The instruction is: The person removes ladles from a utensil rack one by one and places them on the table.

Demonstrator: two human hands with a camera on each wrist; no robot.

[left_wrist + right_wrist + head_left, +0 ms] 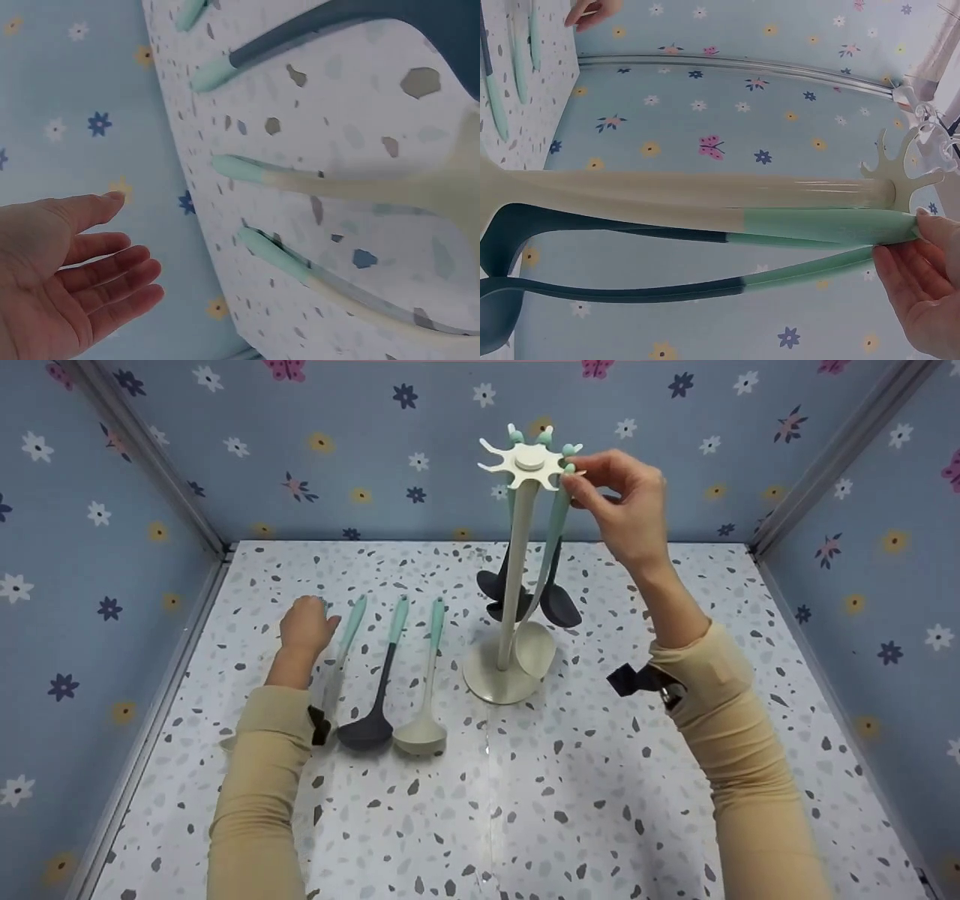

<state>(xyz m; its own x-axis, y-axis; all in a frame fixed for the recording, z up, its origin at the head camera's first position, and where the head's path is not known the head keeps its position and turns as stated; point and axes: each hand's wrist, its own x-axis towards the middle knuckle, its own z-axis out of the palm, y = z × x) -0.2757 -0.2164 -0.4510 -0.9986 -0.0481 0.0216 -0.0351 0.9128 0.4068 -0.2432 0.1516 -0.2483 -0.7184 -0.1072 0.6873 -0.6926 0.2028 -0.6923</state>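
My right hand (626,506) pinches the mint handle end of a cream spoon (535,651) at the hooked top of a cream utensil stand (517,577). In the right wrist view, thumb and fingers close on the tip of its mint handle (817,226), beside the stand's hooks. Dark-headed utensils with mint handles hang there too, including a dark turner or spoon (561,606). My left hand (306,624) holds nothing; its fingers lie loosely bent in the left wrist view, near the handles of the utensils laid on the table.
On the speckled table (570,810) lie a dark ladle (367,731), a cream ladle (421,735) and another mint-handled utensil (352,622), partly behind the left sleeve. Flowered blue panels (420,435) enclose the back and sides.
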